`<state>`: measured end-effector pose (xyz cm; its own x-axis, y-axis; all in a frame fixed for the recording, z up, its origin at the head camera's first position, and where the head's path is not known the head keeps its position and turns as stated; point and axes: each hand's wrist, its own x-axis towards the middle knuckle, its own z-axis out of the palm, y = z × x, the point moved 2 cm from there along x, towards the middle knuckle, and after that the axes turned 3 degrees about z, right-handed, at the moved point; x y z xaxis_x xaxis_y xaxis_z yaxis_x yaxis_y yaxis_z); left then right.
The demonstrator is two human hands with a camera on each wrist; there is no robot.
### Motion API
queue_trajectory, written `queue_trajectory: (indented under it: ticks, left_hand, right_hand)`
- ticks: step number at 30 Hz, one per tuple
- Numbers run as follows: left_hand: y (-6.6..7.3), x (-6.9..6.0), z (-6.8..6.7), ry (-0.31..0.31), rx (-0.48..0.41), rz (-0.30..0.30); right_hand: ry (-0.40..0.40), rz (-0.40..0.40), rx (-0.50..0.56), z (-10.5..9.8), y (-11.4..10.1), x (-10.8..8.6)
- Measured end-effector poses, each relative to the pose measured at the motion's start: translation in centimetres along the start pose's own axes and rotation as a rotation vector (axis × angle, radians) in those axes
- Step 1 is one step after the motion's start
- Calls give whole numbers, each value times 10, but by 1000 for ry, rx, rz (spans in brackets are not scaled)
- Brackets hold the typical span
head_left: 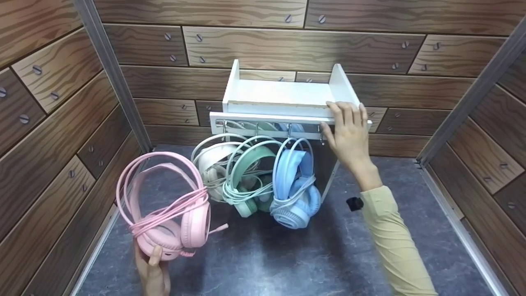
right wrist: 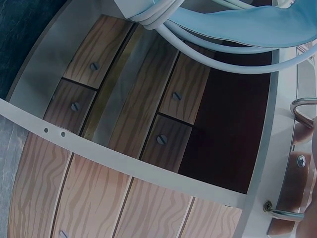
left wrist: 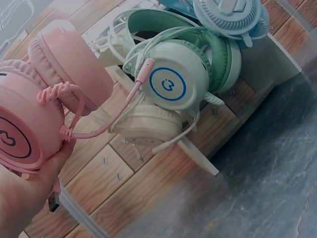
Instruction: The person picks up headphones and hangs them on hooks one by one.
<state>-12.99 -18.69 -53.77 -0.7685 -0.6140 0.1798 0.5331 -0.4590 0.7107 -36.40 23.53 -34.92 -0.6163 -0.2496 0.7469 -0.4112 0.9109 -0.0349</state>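
My left hand [head_left: 153, 267] grips pink headphones [head_left: 195, 222] by the lower ear cup, thumb in front. Their cable is wound around the ear cups, and a microphone boom [left wrist: 143, 72] sticks out to the right. At the right end of a white rack [head_left: 283, 92], my right hand [head_left: 349, 127] holds the hook rail [head_left: 246, 127], fingers over the top and thumb against the front. White headphones [head_left: 211, 176], green headphones [head_left: 252, 164] and blue headphones [head_left: 294, 205] hang from the rail. A bare hook [right wrist: 285, 215] is near the right hand.
Wood-patterned panels [head_left: 304, 49] enclose the space at the back and sides, with metal strips [head_left: 119, 78] at the corners. Underneath is a dark marbled surface [head_left: 254, 267]. The pink headphones' USB plug [left wrist: 53, 201] dangles below the left hand.
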Motion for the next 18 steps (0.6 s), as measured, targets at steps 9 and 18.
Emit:
queue_trajectory:
  ticks: [9, 18]
  left_hand:
    - [1, -3, 11, -45, -8, 20]
    - [2, -5, 22, -73, 56, -9]
  right_hand:
    - [20, -4, 12, 1, 0, 0]
    - [12, 0, 11, 1, 0, 0]
